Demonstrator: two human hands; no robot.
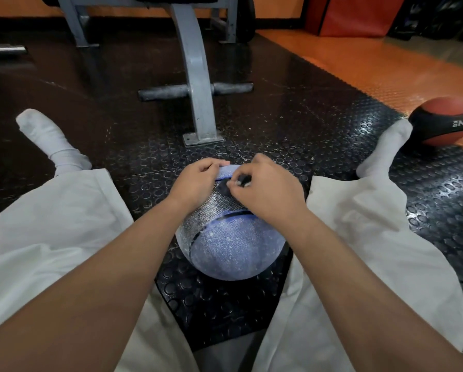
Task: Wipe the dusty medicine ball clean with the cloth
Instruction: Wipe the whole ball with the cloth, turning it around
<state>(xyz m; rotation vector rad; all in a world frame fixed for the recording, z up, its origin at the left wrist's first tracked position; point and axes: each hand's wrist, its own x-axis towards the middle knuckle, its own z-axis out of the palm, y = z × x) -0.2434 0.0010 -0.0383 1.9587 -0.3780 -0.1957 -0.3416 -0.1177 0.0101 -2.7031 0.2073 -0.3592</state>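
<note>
A dusty medicine ball (pixel 230 251), blue with a grey textured band and black seams, sits on the black studded floor mat between my spread legs. White dust speckles its near blue panel. My left hand (pixel 198 181) lies over the ball's upper left, fingers curled over its far edge. My right hand (pixel 267 189) is on the upper right, and its fingertips pinch a small, dark grey bunched cloth (pixel 242 180) against the top of the ball. Most of the cloth is hidden under the fingers. A darker patch shows on the band beside the cloth.
A grey metal bench frame (pixel 198 84) with a crossbar stands just beyond the ball. A red and black 2 kg ball (pixel 445 122) lies at the right, next to my right foot (pixel 383 149). My left foot (pixel 47 140) is at the left. Orange flooring (pixel 372 65) begins at the far right.
</note>
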